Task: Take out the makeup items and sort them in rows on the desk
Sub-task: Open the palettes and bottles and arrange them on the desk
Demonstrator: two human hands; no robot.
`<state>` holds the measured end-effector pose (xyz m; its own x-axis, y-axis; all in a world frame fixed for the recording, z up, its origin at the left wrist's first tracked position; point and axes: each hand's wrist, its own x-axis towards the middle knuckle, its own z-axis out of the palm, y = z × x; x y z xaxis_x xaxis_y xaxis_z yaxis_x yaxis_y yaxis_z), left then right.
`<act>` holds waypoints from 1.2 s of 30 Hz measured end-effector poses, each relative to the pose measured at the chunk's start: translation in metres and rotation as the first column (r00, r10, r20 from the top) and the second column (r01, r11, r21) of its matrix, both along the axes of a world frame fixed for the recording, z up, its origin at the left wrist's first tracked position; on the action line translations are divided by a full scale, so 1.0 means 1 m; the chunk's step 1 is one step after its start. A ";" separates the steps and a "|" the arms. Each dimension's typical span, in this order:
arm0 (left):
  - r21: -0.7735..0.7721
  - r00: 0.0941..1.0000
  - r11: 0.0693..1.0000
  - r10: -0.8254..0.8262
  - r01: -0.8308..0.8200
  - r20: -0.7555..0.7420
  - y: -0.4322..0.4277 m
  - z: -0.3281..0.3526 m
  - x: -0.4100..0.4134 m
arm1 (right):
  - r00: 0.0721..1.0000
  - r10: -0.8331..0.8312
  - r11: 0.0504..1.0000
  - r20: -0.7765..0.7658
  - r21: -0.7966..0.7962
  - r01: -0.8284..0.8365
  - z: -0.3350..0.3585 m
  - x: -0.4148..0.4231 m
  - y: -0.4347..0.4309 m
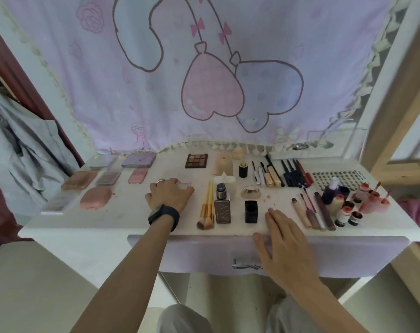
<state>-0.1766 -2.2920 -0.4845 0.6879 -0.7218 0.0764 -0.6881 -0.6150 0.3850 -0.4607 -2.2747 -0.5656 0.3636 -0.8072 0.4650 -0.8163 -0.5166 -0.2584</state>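
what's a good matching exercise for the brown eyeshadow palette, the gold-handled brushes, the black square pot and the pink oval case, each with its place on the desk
Things
1. brown eyeshadow palette
2. gold-handled brushes
3. black square pot
4. pink oval case

Places
A. close beside the right hand
B. back row, near the curtain hem
C. toward the left end of the desk
D. between the left hand and the foundation bottle

Pairs: 1-B, 2-D, 3-A, 4-C
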 end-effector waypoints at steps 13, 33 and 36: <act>0.011 1.000 1.000 -0.015 0.015 -0.012 -0.030 -0.008 -0.009 | 0.998 0.019 0.984 0.064 -0.176 -0.007 -0.024 0.003 -0.008; 0.012 1.000 1.000 0.022 -0.022 0.000 -0.034 -0.016 -0.014 | 0.998 0.024 0.978 0.063 -0.210 -0.011 -0.026 0.001 -0.010; 0.024 1.000 1.000 0.009 -0.009 -0.013 -0.031 -0.014 -0.013 | 0.998 0.035 0.982 0.056 -0.189 -0.024 -0.025 0.001 -0.010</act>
